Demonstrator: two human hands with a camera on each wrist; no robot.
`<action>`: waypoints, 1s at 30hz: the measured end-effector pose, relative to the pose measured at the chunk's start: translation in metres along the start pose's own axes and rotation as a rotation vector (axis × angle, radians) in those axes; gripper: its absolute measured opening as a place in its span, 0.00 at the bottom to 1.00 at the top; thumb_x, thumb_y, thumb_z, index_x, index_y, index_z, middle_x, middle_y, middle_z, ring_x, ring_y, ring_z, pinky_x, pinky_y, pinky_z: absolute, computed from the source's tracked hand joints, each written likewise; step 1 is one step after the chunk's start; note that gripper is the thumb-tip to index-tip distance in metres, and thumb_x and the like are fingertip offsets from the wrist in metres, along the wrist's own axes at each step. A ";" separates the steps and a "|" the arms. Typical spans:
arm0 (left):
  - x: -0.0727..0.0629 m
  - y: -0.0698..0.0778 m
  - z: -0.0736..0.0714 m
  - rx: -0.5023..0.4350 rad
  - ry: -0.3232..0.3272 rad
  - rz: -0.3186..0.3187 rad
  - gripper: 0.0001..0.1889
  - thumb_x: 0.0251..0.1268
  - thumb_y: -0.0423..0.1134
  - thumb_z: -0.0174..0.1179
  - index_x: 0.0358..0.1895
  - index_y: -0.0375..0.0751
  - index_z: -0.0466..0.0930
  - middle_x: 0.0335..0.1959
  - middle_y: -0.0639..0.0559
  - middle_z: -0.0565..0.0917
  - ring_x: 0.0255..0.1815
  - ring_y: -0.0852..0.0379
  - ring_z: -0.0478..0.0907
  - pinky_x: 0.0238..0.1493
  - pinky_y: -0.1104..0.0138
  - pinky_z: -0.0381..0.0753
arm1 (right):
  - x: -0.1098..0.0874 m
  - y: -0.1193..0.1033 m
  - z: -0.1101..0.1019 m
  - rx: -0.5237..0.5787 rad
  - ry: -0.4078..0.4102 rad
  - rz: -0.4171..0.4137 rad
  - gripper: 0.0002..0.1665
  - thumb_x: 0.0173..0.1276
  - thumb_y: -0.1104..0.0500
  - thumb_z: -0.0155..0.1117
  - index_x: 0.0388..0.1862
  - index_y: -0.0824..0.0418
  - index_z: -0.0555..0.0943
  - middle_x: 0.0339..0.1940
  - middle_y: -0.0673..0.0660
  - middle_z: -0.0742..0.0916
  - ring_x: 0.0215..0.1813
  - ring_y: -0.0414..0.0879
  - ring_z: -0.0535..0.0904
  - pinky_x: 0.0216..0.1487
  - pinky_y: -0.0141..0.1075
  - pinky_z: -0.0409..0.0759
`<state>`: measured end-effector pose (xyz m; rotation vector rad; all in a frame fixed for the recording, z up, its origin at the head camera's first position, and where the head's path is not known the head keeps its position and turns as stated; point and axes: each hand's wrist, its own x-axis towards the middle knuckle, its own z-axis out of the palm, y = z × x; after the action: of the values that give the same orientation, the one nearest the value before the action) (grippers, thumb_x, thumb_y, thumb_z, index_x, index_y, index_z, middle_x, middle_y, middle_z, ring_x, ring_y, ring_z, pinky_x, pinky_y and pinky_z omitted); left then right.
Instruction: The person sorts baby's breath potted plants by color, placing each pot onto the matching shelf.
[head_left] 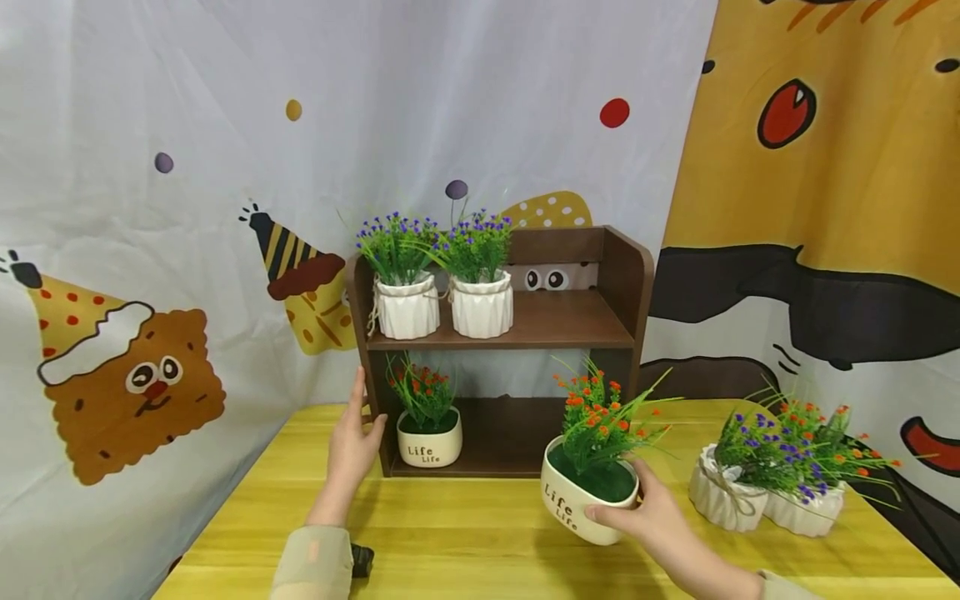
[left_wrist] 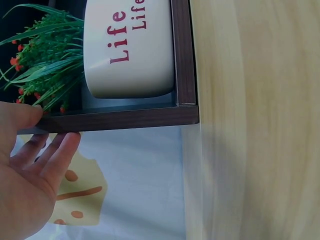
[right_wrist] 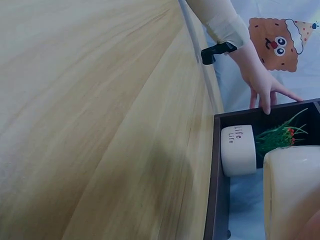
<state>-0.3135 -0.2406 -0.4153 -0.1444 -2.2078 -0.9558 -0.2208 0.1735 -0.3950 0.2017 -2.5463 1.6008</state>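
A brown two-tier shelf point(head_left: 517, 346) stands on the table. My left hand point(head_left: 354, 442) grips its left side panel, the thumb on the inner side and the fingers along the outside. My right hand point(head_left: 648, 512) holds a cream "Life" flowerpot point(head_left: 588, 508) with orange flowers, thumb on its front and fingers around its right side. This pot is tilted in front of the lower tier's right part. A matching flowerpot point(head_left: 430, 437) with red flowers sits on the lower tier at the left, beside the panel my left hand holds.
Two white pots point(head_left: 482, 307) with purple flowers stand on the upper tier's left half. On the table point(head_left: 450, 533) at right are two more white pots point(head_left: 727, 500), with purple and orange flowers. A printed cloth point(head_left: 480, 108) hangs behind the shelf.
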 end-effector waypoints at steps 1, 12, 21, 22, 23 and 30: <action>0.000 0.000 0.000 0.003 -0.002 -0.002 0.49 0.62 0.26 0.62 0.79 0.59 0.43 0.57 0.28 0.75 0.42 0.36 0.82 0.39 0.48 0.83 | 0.001 0.000 0.001 0.005 -0.004 -0.001 0.46 0.48 0.58 0.79 0.64 0.69 0.67 0.53 0.62 0.81 0.51 0.49 0.79 0.45 0.35 0.78; 0.000 0.002 -0.001 0.002 -0.013 -0.019 0.49 0.63 0.27 0.62 0.79 0.60 0.42 0.58 0.28 0.75 0.43 0.35 0.82 0.40 0.48 0.83 | 0.011 0.004 0.012 0.083 -0.036 -0.022 0.46 0.46 0.61 0.79 0.64 0.70 0.68 0.51 0.63 0.82 0.48 0.48 0.80 0.42 0.34 0.80; 0.000 0.003 -0.001 0.018 0.018 0.015 0.49 0.61 0.27 0.63 0.79 0.58 0.44 0.56 0.28 0.76 0.42 0.35 0.82 0.40 0.47 0.82 | 0.029 0.025 0.024 0.218 -0.262 -0.126 0.49 0.48 0.65 0.77 0.65 0.78 0.61 0.50 0.64 0.81 0.47 0.48 0.79 0.44 0.34 0.81; 0.000 0.003 -0.001 0.018 0.022 0.018 0.49 0.61 0.27 0.64 0.79 0.58 0.44 0.56 0.28 0.76 0.42 0.35 0.82 0.40 0.47 0.82 | 0.031 0.027 0.026 0.227 -0.281 -0.139 0.49 0.48 0.65 0.77 0.65 0.78 0.61 0.50 0.64 0.81 0.47 0.49 0.80 0.44 0.34 0.81; 0.000 0.003 -0.001 0.017 0.024 0.021 0.49 0.60 0.26 0.64 0.79 0.58 0.45 0.56 0.28 0.76 0.43 0.35 0.82 0.41 0.47 0.82 | 0.033 0.029 0.027 0.239 -0.301 -0.147 0.49 0.48 0.65 0.77 0.65 0.79 0.61 0.50 0.64 0.80 0.47 0.49 0.80 0.44 0.35 0.81; 0.000 0.001 0.000 0.010 0.017 0.016 0.50 0.61 0.26 0.63 0.79 0.60 0.44 0.58 0.29 0.75 0.43 0.35 0.82 0.41 0.48 0.83 | 0.048 0.038 0.037 0.274 -0.386 -0.198 0.51 0.48 0.66 0.77 0.67 0.79 0.59 0.52 0.66 0.80 0.47 0.49 0.81 0.45 0.35 0.81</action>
<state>-0.3131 -0.2400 -0.4143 -0.1487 -2.1919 -0.9341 -0.2762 0.1542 -0.4357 0.8381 -2.4426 1.9811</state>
